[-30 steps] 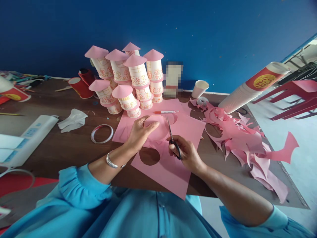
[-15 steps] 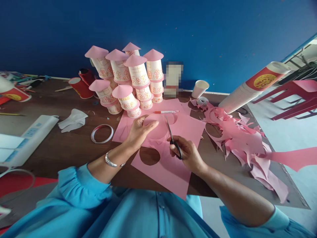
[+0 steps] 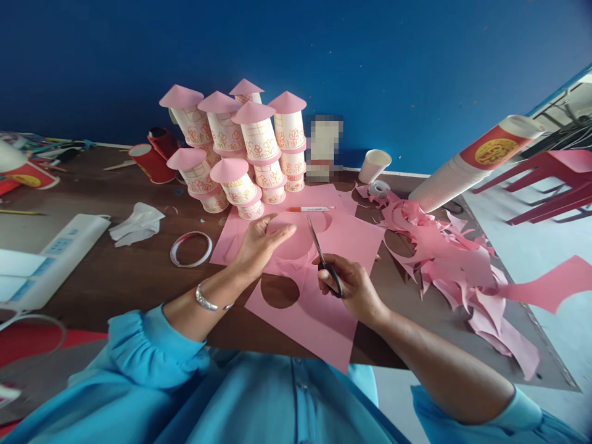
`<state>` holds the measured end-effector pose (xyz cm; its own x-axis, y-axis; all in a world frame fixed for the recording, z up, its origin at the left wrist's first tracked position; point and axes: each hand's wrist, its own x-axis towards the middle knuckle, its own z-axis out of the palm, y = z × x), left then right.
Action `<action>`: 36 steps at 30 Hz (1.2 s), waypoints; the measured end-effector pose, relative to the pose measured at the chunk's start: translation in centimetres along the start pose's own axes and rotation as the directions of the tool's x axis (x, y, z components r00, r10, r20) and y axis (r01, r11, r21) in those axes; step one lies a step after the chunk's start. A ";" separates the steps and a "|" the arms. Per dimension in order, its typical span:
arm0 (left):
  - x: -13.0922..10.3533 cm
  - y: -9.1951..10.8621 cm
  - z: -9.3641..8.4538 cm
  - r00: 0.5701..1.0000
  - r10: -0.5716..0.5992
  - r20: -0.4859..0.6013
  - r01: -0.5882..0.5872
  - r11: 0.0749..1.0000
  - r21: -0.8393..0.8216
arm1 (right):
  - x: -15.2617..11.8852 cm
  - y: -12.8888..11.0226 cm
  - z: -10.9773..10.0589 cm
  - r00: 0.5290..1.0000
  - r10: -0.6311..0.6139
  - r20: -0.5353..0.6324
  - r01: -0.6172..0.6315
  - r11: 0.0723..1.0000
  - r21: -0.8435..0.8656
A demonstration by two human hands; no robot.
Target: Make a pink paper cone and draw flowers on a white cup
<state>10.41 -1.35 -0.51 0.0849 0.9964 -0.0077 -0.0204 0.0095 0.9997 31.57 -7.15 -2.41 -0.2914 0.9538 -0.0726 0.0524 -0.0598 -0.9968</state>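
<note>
My left hand pinches a round pink paper disc between thumb and fingers, above the table's middle. In my right hand are black-handled scissors, fingers wrapped through the loops and the blades pointing up and away, close to the disc's right edge. Beneath both hands lie overlapping pink paper sheets, one with a round hole cut in it. A white and orange marker rests on the sheets just beyond the disc.
Paper-cup towers with pink cone roofs stand at the back. Pink paper scraps heap up on the right beside a leaning cup stack. A tape roll, crumpled tissue and a power strip lie to the left.
Both hands, the disc and the scissors stay nearly in place. The paper strip hanging off the table's right edge has shifted slightly upward.
</note>
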 end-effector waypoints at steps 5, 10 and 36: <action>0.0 0.7 0.1 0.999 -0.035 -0.010 0.035 0.999 -0.036 | 0.0 -0.1 -0.1 1.000 0.002 0.004 -0.002 1.000 -0.003; 0.1 0.8 0.2 1.000 -0.006 -0.010 0.005 0.999 -0.040 | 0.0 -0.2 -0.1 1.000 0.009 0.013 -0.009 1.000 -0.009; 0.3 1.6 -0.4 0.999 0.020 -0.032 -0.019 0.999 0.031 | -0.3 -0.4 -0.1 1.000 0.024 0.017 -0.024 0.999 -0.029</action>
<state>10.02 -1.02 1.08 0.0521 0.9986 0.0119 0.0086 -0.0124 0.9999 31.69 -7.37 -1.98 -0.3067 0.9469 -0.0971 0.0866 -0.0738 -0.9935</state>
